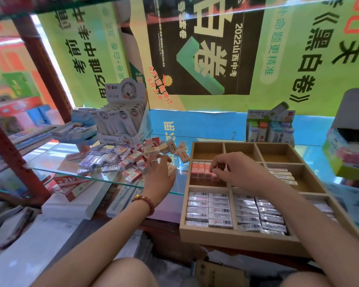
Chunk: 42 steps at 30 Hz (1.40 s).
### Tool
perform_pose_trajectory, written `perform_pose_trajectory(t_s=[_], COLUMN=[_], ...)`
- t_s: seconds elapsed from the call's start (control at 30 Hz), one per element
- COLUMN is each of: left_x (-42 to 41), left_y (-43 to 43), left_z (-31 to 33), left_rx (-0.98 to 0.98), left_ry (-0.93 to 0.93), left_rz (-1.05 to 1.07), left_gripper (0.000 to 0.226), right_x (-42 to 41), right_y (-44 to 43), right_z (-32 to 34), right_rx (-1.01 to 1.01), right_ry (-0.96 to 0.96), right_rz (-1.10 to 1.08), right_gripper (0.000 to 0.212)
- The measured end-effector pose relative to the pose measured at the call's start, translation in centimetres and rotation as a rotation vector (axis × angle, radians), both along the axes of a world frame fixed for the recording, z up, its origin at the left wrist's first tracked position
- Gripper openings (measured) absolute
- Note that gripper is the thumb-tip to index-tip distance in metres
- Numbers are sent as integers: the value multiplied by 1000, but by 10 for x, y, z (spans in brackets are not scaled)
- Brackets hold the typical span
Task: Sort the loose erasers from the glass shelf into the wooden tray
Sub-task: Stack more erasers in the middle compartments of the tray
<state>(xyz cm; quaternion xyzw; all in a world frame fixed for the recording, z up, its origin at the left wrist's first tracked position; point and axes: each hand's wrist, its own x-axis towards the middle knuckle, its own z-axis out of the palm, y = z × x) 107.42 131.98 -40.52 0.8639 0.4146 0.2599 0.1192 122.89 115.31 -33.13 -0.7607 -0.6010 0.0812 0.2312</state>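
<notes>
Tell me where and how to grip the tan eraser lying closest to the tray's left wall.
Pinch the tan eraser across its long sides from straight above. It lies flat and askew on the glass shelf, with a wall of the wooden tray close on its right, cramping a sideways approach. The left hand is nearer; the right hand pinches a red eraser.

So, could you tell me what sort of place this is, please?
Probably a stationery shop: retail display boxes on a glass shelf, a pile of wrapped erasers, and exam-book posters behind.
</notes>
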Motion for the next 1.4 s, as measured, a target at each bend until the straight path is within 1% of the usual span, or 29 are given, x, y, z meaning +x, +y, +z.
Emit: perform_pose_trajectory(t_s=[0.1,0.23,0.3,0.4,0.5,0.53,0.6,0.63,0.67,0.73,0.77,0.8,0.83,0.9,0.97,1.07,1.1,1.13,1.17,1.23,1.27,1.33,1.4], left_x=[1,2,0,-5,-12,-15,-18,-17,-14,-3,4,11,17,24,24,25,28,33,38,46,47,44,38], left_y=[3,6,3,0,-6,-10,-20,-27,-34,-51,-61,-71,-81,-98,-107,-109,-110,-110,-110,-109,-109,-113,-114], left_z=[1,2,3,10,18,21,34,44,55,76,84,91,96,103,105,100,98,98,100,103,102,101,97], left_rx=[-50,-103,-50,22,3,-37,-119,-111,-72,15,47,89,127,145,74,-136,-245,-382,-535,-798,-889,-990,-1015], left_ry=[142,347,396,349,344,294,133,58,8,-36,-41,-30,0,16,-65,-231,-275,-323,-384,-516,-571,-632,-651], left_rz=[78,82,51,-13,-42,-44,-38,-37,-41,-65,-88,-115,-141,-166,-193,-287,-319,-310,-255,-136,-150,-235,-305], left_gripper=[46,53,50,40,39,38,35,34,36,42,45,47,46,44,41,40,41,36,27,24,22,14,13], right_x=[-5,-11,-14,-19,-24,-25,-27,-30,-33,-44,-49,-52,-55,-54,-46,-37,-33,-29,-25,-17,-14,-10,-9], right_y=[1,3,3,1,-1,-2,-4,-4,-4,-2,-1,0,-1,-5,-9,-15,-17,-19,-22,-29,-33,-41,-46], right_z=[3,7,8,9,11,11,13,15,18,25,29,32,36,40,39,36,35,34,33,33,34,36,37], right_rx=[2,3,9,0,-11,-7,20,46,85,172,213,242,263,301,320,303,323,343,355,359,360,368,394], right_ry=[11,32,42,40,51,68,107,147,220,485,627,741,808,799,732,692,691,685,677,687,712,767,767], right_rz=[16,49,62,68,76,83,83,77,68,40,20,-14,-54,-105,-116,-120,-123,-130,-137,-147,-146,-119,-59], right_gripper=[13,11,10,13,16,14,11,12,19,40,43,41,37,25,12,9,9,12,14,17,18,17,12])
